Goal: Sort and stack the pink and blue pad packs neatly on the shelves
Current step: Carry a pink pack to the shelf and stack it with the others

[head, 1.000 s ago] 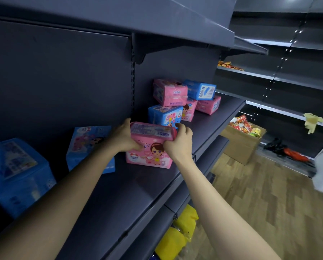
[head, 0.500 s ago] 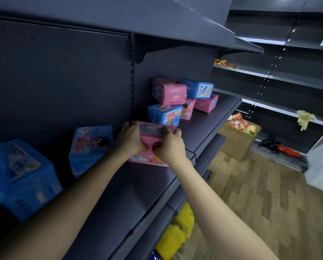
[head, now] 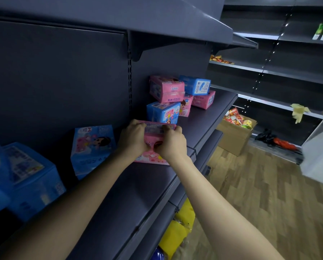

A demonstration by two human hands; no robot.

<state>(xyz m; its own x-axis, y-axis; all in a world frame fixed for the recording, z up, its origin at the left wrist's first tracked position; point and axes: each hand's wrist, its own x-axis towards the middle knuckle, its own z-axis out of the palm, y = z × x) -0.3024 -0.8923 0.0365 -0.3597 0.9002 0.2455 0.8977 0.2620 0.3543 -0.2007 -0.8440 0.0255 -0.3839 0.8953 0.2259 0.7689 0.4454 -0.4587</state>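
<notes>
Both hands grip one pink pad pack (head: pixel 153 156) that stands on the dark shelf (head: pixel 138 194); my left hand (head: pixel 133 140) holds its left end and my right hand (head: pixel 172 145) its right end. Just behind it lies a jumbled pile: a blue pack (head: pixel 163 112), a pink pack (head: pixel 167 89) on top, another blue pack (head: pixel 195 85), and two more pink packs (head: pixel 203 99) underneath. Left of my hands a blue pack (head: pixel 92 149) leans upright against the back panel. Further left sit larger blue packs (head: pixel 25 177).
An upper shelf (head: pixel 157 17) overhangs the working shelf. Yellow bags (head: pixel 177 233) lie on the lower shelf. On the wooden floor to the right stands a cardboard box (head: pixel 235 136) of snack packets. Other shelving runs along the far right wall.
Both hands pushed the pink pack further back on the shelf, toward the pile, and closed in more tightly around its top.
</notes>
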